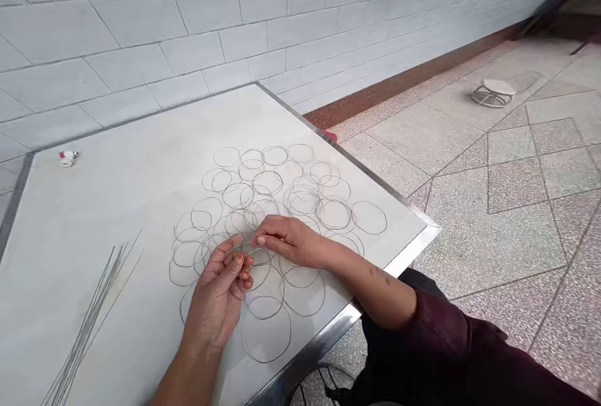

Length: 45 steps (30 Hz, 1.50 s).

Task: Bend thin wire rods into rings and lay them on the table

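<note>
W/ left hand (218, 290), lower ctr of frame, pinching thin wire (255, 249) btwn thumb & fingertips; w/ right hand (291, 241), ctr, curled by wire's arc, can't tell if gripping; around both, overlapping wire rings (318, 211) on white table (141, 199); lower left, straight wires (91, 317) in loose bundle; upper right, stool (498, 87).

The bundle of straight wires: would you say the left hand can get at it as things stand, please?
Probably yes: the bundle lies left of the left hand with nothing seen between them, though that hand pinches a thin wire it may need to release.
</note>
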Tool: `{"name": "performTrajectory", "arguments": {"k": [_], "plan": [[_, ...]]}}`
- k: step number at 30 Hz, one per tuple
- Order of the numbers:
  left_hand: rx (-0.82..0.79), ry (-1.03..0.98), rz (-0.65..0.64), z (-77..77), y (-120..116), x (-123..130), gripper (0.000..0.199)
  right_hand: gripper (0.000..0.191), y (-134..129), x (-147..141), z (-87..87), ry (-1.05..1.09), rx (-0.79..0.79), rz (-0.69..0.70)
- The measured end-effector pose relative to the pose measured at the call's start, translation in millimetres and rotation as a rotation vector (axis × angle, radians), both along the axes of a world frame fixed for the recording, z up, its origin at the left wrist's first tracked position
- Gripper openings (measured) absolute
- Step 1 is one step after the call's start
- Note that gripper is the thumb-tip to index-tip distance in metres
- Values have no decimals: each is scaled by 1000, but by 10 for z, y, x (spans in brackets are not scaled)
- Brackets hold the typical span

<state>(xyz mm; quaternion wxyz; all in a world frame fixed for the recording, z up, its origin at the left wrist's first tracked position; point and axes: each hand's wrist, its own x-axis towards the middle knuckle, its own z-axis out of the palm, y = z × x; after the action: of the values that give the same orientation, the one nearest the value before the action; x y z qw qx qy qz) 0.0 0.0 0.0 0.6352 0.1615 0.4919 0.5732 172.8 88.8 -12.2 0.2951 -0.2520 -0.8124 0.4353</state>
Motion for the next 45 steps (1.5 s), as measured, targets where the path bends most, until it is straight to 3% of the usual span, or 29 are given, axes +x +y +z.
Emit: {"name": "performTrajectory", "arguments": {"k": [11,18,23,36,45], "plan": [[9,49,-46,-29,6,-28,49,32,11,72,98,-70,-266,9],[-6,58,-20,-32,10,-27,50,15,3,50,-31,69,29,-10],[6,62,7,-62,18,-38,49,10,-7,52,-59,56,104,-19],[22,36,10,-50,7,-31,46,8,-20,30,-69,93,166,-9],[63,122,-60,-27,2,-9,46,10,-30,18,-76,104,187,21]]}}
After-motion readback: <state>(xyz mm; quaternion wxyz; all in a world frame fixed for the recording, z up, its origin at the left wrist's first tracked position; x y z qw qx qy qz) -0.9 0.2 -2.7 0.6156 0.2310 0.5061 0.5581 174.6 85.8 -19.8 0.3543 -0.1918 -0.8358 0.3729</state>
